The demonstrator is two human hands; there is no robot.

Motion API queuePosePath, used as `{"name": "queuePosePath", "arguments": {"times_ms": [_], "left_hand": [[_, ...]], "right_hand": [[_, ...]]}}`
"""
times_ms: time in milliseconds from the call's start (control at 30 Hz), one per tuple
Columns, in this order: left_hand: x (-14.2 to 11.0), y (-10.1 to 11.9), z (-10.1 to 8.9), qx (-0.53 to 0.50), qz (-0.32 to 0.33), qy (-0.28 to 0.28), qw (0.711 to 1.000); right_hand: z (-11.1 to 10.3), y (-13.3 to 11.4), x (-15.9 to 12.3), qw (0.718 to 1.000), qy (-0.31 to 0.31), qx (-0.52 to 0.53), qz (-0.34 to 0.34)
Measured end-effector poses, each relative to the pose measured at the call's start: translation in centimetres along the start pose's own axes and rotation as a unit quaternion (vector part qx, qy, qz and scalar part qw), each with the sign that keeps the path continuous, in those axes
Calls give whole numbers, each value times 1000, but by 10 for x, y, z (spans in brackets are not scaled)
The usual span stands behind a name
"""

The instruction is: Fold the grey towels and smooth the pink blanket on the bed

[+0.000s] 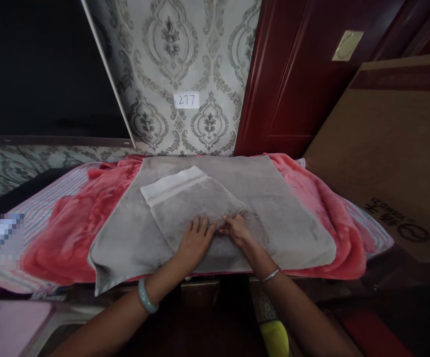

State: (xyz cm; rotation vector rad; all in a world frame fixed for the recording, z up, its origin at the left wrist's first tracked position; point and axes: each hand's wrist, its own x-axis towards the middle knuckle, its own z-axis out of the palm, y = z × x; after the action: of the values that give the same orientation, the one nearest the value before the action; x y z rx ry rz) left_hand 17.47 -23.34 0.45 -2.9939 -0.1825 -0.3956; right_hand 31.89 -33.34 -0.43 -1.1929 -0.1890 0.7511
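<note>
A small grey towel [196, 203] with a white band at its far end lies at a slant on a larger grey cloth [293, 233]. My left hand [196, 240] rests on the small towel near its front edge, fingers stretched out and palm down. Just to the right, my right hand [237, 229] has its fingers curled and pinched at the towel's near right part. The fingertips of both hands almost meet. What lies under my right fingers is partly hidden.
Beneath the grey cloth is a pink plush blanket [66, 233] over a striped sheet [49, 198]. A large cardboard box [393, 148] stands at the right, by a dark red door [293, 74]. A dark screen [47, 69] stands at the left. A paper label [186, 100] hangs on the patterned wall.
</note>
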Motion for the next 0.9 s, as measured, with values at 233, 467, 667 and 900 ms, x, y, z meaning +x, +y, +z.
{"name": "queuePosePath", "arguments": {"times_ms": [233,467,667,900], "left_hand": [[-6,2,12,2,24,27,999],[-8,5,15,-5,3,30,1000],[-8,6,22,-7,-2,21,1000],[-13,-2,24,-80,14,30,996]], "right_hand": [[-6,-11,-2,998,36,-25,51],[-21,-21,-3,997,35,-30,57],[-28,-23,-8,998,20,-30,46],[-16,-19,-18,998,14,-40,46]]}}
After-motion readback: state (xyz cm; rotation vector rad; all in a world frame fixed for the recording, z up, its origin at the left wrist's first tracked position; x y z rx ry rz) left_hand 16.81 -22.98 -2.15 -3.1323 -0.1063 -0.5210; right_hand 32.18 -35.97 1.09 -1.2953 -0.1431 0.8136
